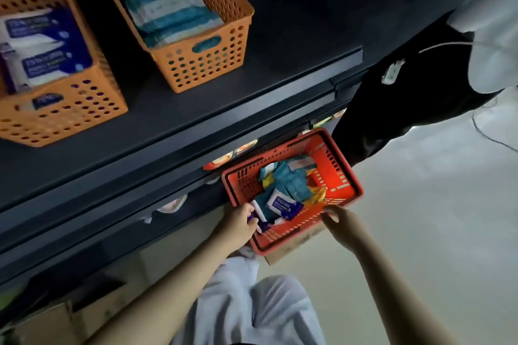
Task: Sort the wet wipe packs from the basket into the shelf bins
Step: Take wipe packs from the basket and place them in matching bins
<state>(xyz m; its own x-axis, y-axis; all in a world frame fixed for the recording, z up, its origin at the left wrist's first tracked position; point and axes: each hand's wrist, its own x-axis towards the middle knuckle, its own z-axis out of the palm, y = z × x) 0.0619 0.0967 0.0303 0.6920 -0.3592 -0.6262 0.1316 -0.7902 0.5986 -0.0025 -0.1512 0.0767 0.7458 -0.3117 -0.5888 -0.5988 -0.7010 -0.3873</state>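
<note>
Low in the centre of the frame sits the red basket (340, 173), with wipe packs (288, 185) heaped inside it. The left hand (241, 223) is curled round a purple-and-white pack (258, 216) at the basket's near left corner. The right hand (336, 217) grips the near rim, fingers bent over it. At upper left, two orange bins (207, 64) on the dark shelf (294, 45) hold more packs.

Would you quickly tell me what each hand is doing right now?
Left hand: grips a purple-and-white pack.
Right hand: holds the red basket by its rim.
</note>
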